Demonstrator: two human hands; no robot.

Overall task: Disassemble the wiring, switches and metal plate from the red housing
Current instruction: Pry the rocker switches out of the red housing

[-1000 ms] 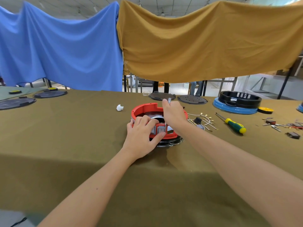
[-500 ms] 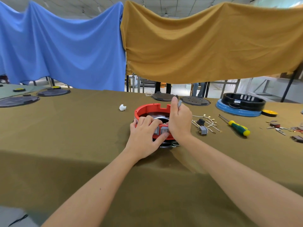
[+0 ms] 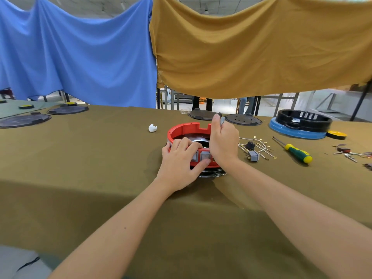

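The left hand (image 3: 179, 158) clamps the red housing's (image 3: 182, 130) near wall, fingers over the grey switches (image 3: 205, 157); the right hand (image 3: 223, 143), fist closed round a grey tool (image 3: 222, 120), sits just right of them.

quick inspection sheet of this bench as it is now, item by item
surface: olive cloth-covered table, wrinkled near the front edge
job's things: red housing at centre, grey switches seated in its near wall; shiny metal plate partly visible inside
clutter: white scrap, green-yellow screwdriver, blue-black unit, dark round lids
grippers: left hand braces the housing, fingers over the rim; right hand grips a grey tool pointed down into it
cables: loose wires with a removed switch, right of the housing
surroundings: blue sheet and mustard sheet hung behind
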